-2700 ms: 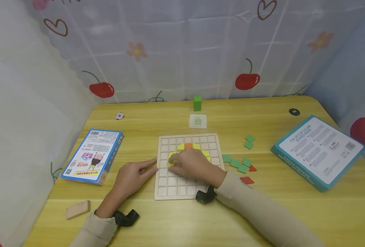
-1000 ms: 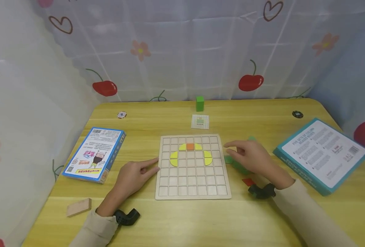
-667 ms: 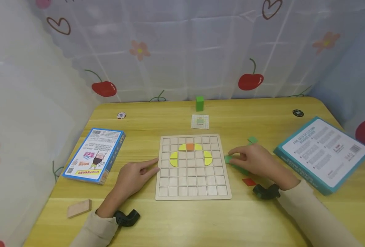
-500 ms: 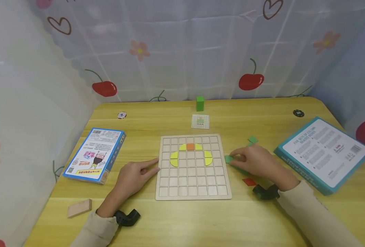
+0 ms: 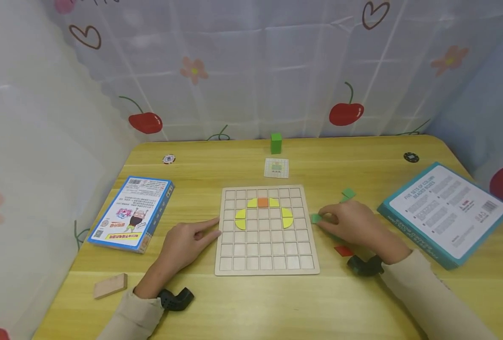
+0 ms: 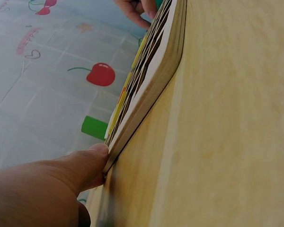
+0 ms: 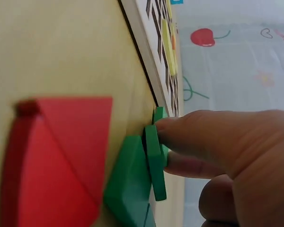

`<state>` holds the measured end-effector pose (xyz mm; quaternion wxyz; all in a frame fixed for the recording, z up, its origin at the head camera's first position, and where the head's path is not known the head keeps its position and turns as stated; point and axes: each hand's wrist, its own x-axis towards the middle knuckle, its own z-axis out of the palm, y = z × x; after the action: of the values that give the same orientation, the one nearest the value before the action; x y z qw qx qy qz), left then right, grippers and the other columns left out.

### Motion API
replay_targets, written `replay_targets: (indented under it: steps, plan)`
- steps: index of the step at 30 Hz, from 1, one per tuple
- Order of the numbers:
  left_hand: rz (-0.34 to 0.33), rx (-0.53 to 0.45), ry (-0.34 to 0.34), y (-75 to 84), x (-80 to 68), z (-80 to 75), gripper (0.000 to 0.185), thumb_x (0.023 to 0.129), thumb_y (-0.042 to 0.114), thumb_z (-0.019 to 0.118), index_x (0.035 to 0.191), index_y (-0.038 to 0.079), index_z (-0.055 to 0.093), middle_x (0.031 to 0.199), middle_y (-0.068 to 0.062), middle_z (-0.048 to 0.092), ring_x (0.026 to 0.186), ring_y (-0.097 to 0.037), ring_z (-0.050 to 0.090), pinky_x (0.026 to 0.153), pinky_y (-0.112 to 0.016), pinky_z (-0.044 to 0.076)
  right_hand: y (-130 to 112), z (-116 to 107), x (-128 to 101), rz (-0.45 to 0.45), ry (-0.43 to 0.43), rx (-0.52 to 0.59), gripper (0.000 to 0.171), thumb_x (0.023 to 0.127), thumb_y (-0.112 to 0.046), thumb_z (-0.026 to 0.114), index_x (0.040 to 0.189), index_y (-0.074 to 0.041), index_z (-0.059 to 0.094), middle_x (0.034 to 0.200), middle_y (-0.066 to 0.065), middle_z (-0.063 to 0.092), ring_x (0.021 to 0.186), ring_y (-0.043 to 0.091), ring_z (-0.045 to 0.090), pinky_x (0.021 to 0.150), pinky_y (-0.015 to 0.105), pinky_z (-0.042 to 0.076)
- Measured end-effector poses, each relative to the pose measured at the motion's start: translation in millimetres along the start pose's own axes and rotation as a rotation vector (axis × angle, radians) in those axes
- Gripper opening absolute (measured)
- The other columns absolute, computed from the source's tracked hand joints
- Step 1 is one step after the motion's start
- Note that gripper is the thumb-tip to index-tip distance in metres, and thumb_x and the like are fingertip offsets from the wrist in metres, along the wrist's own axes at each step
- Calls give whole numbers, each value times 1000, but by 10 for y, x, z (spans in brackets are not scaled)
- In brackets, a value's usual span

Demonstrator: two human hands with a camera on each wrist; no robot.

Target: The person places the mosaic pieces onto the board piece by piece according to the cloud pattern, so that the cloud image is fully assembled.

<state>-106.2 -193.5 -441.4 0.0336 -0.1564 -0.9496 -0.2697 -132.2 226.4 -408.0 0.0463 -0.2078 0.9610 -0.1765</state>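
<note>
A square wooden grid board lies on the table between my hands. Several yellow quarter-round tiles and an orange square tile sit in its upper cells. My left hand touches the board's left edge with extended thumb and finger, as the left wrist view confirms. Right of the board, my right hand has thumb and fingers at a green square tile, which looks pinched and tilted up in the right wrist view. Other green tiles lie close by, partly hidden under this hand. Red triangular tiles lie nearer me.
A small pattern card and a green block stand behind the board. At left are a blue-edged box and a wooden block. A teal box lies at right. Two round chips are at the back.
My right hand has left the yellow tiles on the board and moved right to the green tiles, then stayed there. My left hand keeps its place at the board's edge.
</note>
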Motion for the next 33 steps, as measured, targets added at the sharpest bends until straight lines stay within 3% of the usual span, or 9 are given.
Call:
replay_targets:
  steps: [6, 12, 30, 33]
  plan:
    - [2, 3, 6, -6, -1, -6, 39, 95, 48, 71, 131, 31, 72, 50, 14, 37, 46, -3, 26, 48, -26, 26, -33, -56, 38, -15, 47, -18, 28, 92, -33, 78, 112, -13, 79, 51, -10, 39, 44, 8, 35, 50, 29, 28]
    - [5, 3, 9, -10, -4, -6, 39, 95, 48, 71, 131, 31, 72, 50, 13, 37, 45, -3, 26, 48, -26, 25, -211, -63, 155, -61, 40, 38, 27, 92, -31, 78, 112, -13, 79, 51, -10, 36, 45, 8, 33, 46, 26, 26]
    - [24, 2, 22, 2, 0, -1, 39, 95, 46, 72, 129, 29, 74, 50, 13, 36, 45, -3, 24, 47, -26, 24, -873, 268, 688, -161, 56, 90, 26, 95, -33, 75, 112, -15, 80, 52, -10, 45, 52, 9, 41, 52, 27, 34]
    - [16, -1, 18, 0, -4, -4, 39, 95, 47, 72, 130, 29, 73, 50, 12, 36, 46, -3, 25, 47, -26, 24, -968, 289, 758, -182, 45, 65, 25, 95, -32, 74, 113, -14, 79, 57, -9, 52, 54, 9, 43, 52, 27, 37]
